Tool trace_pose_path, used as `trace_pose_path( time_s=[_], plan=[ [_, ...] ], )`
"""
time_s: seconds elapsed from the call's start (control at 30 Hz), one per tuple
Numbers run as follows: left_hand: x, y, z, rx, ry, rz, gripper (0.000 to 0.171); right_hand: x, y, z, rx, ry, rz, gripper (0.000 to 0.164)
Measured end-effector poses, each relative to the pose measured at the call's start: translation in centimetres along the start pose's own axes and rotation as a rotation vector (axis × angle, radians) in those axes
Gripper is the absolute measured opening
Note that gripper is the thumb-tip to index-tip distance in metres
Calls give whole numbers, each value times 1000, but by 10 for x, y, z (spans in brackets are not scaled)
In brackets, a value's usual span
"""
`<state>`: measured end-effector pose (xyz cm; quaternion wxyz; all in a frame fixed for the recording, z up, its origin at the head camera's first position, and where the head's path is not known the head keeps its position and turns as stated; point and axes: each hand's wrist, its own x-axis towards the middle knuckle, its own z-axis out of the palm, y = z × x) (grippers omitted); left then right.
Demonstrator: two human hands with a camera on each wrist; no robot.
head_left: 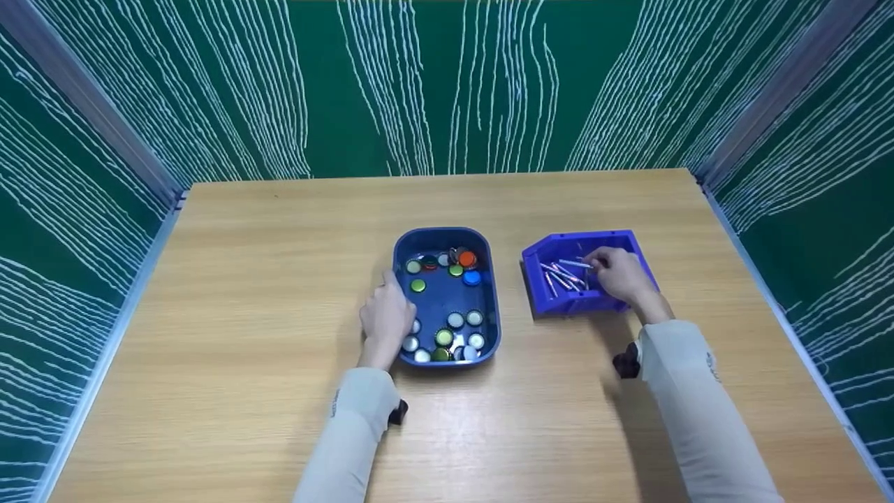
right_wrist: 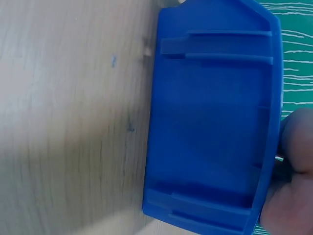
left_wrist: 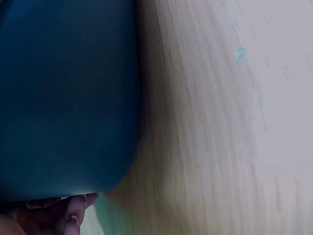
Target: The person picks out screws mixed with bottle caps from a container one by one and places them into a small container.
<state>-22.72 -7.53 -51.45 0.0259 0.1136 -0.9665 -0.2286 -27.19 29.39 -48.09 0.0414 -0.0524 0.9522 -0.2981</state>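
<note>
A dark blue tray (head_left: 447, 297) with rounded corners stands on the table, bottle caps (head_left: 455, 320) of several colours in it. At its left rim my left hand (head_left: 387, 314) grips the wall; in the left wrist view the curled fingers (left_wrist: 73, 215) show past the tray's edge. To the right is a purple-blue bin (head_left: 580, 302) holding several slim, silvery-pink sticks (head_left: 559, 276). My right hand (head_left: 620, 274) reaches over the bin's right wall and pinches one slim silvery stick (head_left: 574, 264). In the right wrist view the bin's outer wall (right_wrist: 210, 117) hides most of that hand.
The wooden table (head_left: 265, 293) carries both containers, with a gap between them. Green panels (head_left: 447, 84) with white wavy lines rise behind the table and along both sides. Metal posts stand at the two back corners.
</note>
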Motion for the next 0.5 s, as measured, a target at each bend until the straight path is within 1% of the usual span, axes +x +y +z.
trace_pose_path(
  time_s=[0.13,0.23,0.5],
  plan=[
    [-1,0,-1,7,-2,3,44,0,0,2,-44,-5,0,28],
    [-1,1,-1,8,-1,5,45,0,-1,2,-69,8,-4,29],
    [-1,-1,0,14,-8,-5,48,-1,-4,4,-57,39,-6,30]
  ],
)
